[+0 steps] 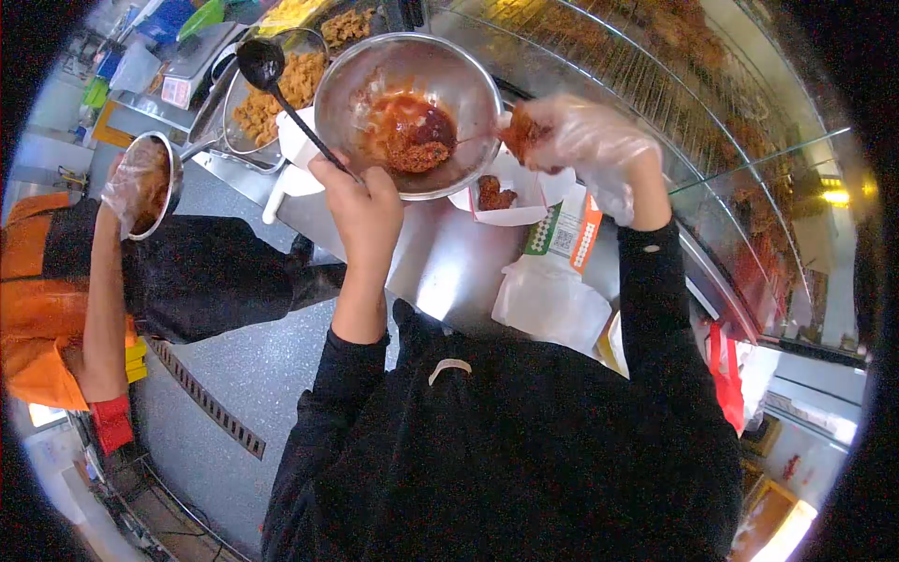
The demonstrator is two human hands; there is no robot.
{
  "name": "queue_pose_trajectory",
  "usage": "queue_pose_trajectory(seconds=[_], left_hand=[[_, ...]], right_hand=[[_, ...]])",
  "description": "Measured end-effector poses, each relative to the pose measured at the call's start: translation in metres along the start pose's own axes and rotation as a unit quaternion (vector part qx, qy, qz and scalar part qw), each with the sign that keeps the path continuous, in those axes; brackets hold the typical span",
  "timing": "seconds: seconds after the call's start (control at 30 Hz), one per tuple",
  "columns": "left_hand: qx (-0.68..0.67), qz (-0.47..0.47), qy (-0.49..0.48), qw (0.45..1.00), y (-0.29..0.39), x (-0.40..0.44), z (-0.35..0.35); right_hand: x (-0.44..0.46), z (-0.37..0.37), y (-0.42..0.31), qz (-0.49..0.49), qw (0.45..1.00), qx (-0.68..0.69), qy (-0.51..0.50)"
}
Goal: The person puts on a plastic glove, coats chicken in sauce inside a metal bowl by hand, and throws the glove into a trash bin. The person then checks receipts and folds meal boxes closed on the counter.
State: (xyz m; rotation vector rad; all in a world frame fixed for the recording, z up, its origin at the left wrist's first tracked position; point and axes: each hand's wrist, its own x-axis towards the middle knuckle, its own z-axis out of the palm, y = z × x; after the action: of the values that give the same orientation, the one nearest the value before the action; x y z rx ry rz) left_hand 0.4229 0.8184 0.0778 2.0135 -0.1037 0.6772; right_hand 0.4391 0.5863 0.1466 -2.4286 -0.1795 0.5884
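My left hand (pixel 363 201), bare, is closed round the handle of a black ladle (pixel 260 64) at the near rim of a steel mixing bowl (pixel 478 89). The bowl is tilted toward me. Red sauce (pixel 389 112) and a coated piece of fried chicken (pixel 419 157) lie inside it. Just right of the rim, my right hand (pixel 599 140), in a clear plastic glove, grips a sauced piece of fried chicken (pixel 524 136); motion blurs its fingers. Below, a white paper box (pixel 510 215) holds more sauced chicken (pixel 494 194).
A co-worker's gloved hand (pixel 126 187) at left holds a metal bowl (pixel 175 173) of food. Behind my bowl is a strainer of fried pieces (pixel 281 94). A printed carton (pixel 567 229) and translucent bag (pixel 552 300) lie on the steel counter (pixel 412 248). A glass display case (pixel 749 178) borders the right.
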Motion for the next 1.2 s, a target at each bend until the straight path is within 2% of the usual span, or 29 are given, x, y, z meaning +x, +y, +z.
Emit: queue_pose_trajectory(seconds=[0.03, 0.1, 0.17, 0.27, 0.3, 0.4, 0.5, 0.6, 0.7, 0.8, 0.93, 1.03, 1.13, 1.2], left_hand=[[0.007, -0.002, 0.003, 1.0, -0.002, -0.001, 0.001], [0.008, -0.001, 0.006, 1.0, -0.004, -0.001, 0.006], [-0.001, 0.004, 0.004, 1.0, -0.005, -0.001, 0.011], [-0.042, 0.009, 0.003, 0.999, -0.004, -0.001, 0.017], [-0.024, 0.018, 0.005, 1.0, -0.004, -0.002, 0.018], [0.007, 0.027, 0.001, 1.0, -0.008, -0.004, 0.021], [-0.009, 0.023, -0.013, 1.0, -0.009, -0.006, 0.025], [-0.02, 0.036, -0.027, 0.999, -0.005, -0.008, 0.029], [-0.032, 0.029, -0.051, 0.998, -0.004, -0.007, 0.033], [-0.026, 0.045, -0.062, 0.997, -0.006, -0.006, 0.036], [-0.002, 0.071, -0.052, 0.996, -0.016, -0.004, 0.041], [-0.015, 0.066, -0.056, 0.996, -0.019, -0.005, 0.045], [-0.015, 0.088, -0.049, 0.995, -0.023, -0.008, 0.05], [-0.009, 0.089, -0.071, 0.993, -0.022, -0.009, 0.05]], right_hand=[[0.005, 0.005, 0.006, -0.04, 0.998, -0.015, -0.041], [0.02, 0.029, 0.014, 0.013, 0.986, -0.167, -0.019], [0.037, 0.064, 0.041, -0.004, 0.991, -0.137, 0.013], [0.035, 0.068, 0.049, -0.053, 0.988, -0.126, 0.068], [0.031, 0.065, 0.048, -0.075, 0.985, -0.127, 0.086], [-0.002, 0.022, 0.016, -0.006, 0.999, -0.021, 0.032], [-0.005, 0.002, 0.001, -0.064, 0.994, 0.025, 0.08], [0.022, 0.001, -0.01, -0.099, 0.978, -0.132, 0.127], [0.054, 0.023, -0.012, -0.194, 0.929, -0.254, 0.186], [0.067, 0.03, -0.02, -0.183, 0.935, -0.282, 0.11], [0.071, 0.033, -0.026, -0.153, 0.951, -0.258, 0.074], [0.077, 0.038, -0.016, -0.168, 0.953, -0.248, 0.041], [0.086, 0.046, -0.004, -0.208, 0.945, -0.243, 0.063], [0.071, 0.042, -0.005, -0.179, 0.951, -0.247, 0.056]])
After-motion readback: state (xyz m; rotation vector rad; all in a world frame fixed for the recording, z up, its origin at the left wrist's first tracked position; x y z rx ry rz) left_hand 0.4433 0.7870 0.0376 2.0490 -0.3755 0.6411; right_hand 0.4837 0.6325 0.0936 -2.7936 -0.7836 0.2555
